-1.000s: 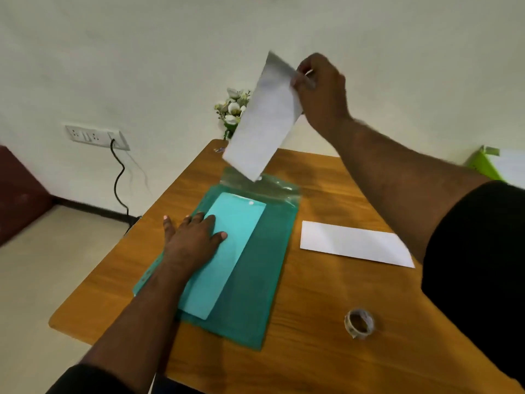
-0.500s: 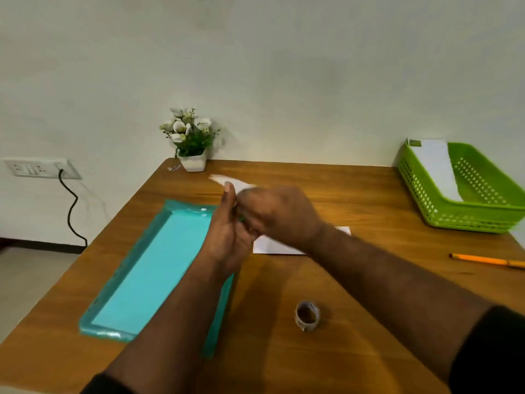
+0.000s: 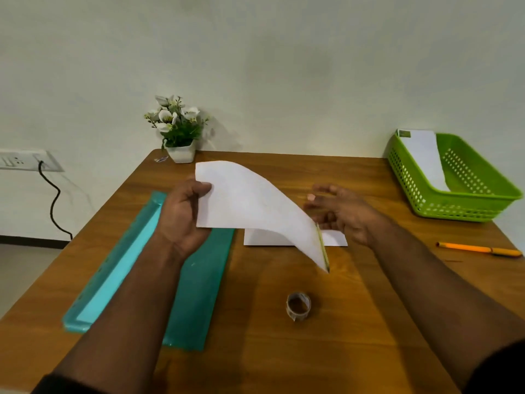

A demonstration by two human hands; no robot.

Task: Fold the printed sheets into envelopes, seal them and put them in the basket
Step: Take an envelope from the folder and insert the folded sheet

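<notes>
The left hand (image 3: 181, 220) pinches the left edge of a white sheet (image 3: 255, 206), thumb on top, holding it above the table (image 3: 355, 322). The sheet curves down to the right, its lower corner hanging free. The right hand (image 3: 341, 211) is just behind the sheet, fingers spread and loose, holding nothing. Under the sheet a white envelope (image 3: 335, 238) lies flat. A teal folder (image 3: 196, 294) lies under the left forearm. A tape roll (image 3: 298, 306) stands nearer the person. At the far right, a green basket (image 3: 460, 206) holds one envelope, with a pencil (image 3: 480, 249) near it.
</notes>
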